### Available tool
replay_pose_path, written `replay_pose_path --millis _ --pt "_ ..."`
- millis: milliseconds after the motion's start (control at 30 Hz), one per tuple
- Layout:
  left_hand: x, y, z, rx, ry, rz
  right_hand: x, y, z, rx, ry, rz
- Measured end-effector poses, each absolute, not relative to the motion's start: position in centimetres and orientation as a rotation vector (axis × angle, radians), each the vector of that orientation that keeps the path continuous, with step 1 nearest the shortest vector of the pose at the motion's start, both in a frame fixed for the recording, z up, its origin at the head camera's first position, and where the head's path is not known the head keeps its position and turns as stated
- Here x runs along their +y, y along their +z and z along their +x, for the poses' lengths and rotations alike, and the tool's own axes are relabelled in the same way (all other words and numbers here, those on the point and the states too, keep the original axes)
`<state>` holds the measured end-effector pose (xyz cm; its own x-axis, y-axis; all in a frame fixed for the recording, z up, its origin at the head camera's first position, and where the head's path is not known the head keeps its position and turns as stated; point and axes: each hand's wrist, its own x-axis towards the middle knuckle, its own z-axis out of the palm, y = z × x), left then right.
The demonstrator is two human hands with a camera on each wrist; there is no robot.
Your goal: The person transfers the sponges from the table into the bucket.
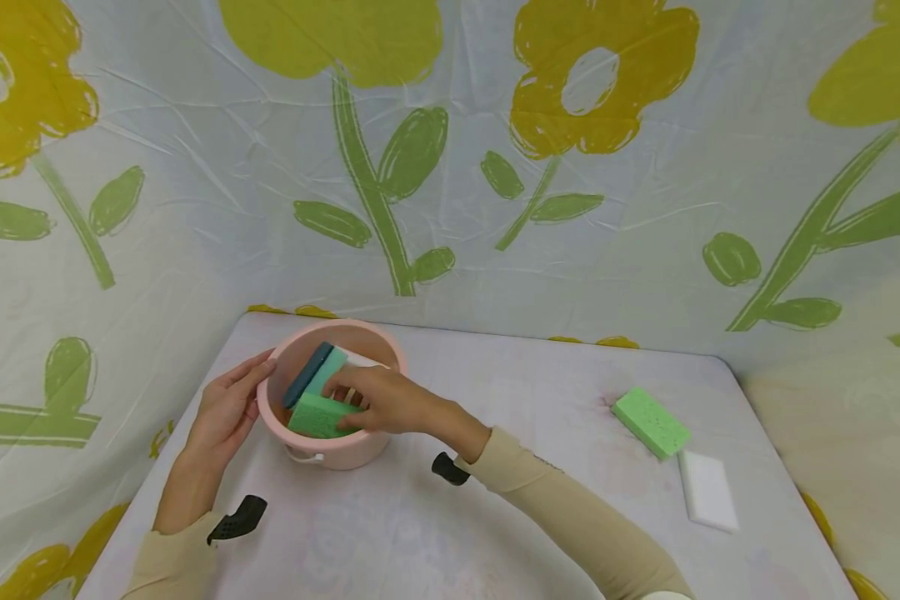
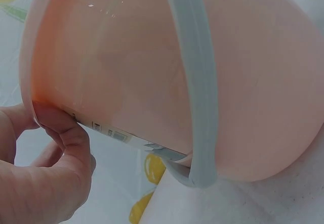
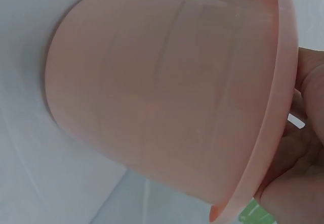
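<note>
A pink bucket (image 1: 345, 454) stands upright at the table's back left. My left hand (image 1: 225, 408) grips its rim on the left, thumb over the top edge and fingers curled outside under the lip. Over the right rim reaches my right hand (image 1: 396, 402), pinching a green sponge (image 1: 313, 417) at the bucket's mouth, thumb on the near face and fingers behind. Beyond it leans a teal sponge with a dark blue scouring layer (image 1: 311, 372), and a white piece (image 1: 355, 358) shows farther back. The pale handle (image 2: 200, 82) hangs down the bucket's outside.
To the right on the pale tabletop (image 1: 510, 492) lies another green sponge (image 1: 651, 422), with a white rectangular block (image 1: 708, 490) close by its near corner. A flower-printed cloth (image 1: 465, 200) hangs behind the table's back edge and along its sides.
</note>
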<state>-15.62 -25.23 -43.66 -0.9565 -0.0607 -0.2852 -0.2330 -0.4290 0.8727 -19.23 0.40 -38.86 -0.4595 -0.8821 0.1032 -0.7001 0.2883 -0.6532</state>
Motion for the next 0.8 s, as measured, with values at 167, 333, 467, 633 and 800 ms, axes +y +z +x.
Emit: replay_pose_path --millis 167,333,467,633,800 --pt "-25.2 -43.7 -15.6 1.583 2.568 -0.397 0.6 -38.9 -19.1 2.314 -0.913 -1.459" --pt "-25.1 -43.6 -15.6 1.605 2.536 -0.430 1.0 -38.6 -19.0 2.282 -0.917 -1.448" --pt "-25.0 -43.4 -15.5 1.614 2.510 -0.455 1.5 -38.2 -19.1 2.260 -0.938 -1.430" --pt "-24.9 -43.5 -15.5 1.631 2.490 -0.473 2.4 -37.8 -19.3 2.268 -0.987 -1.461" --pt "-24.9 -43.6 -15.5 1.671 2.471 -0.481 3.2 -37.4 -19.2 2.290 -1.058 -1.471"
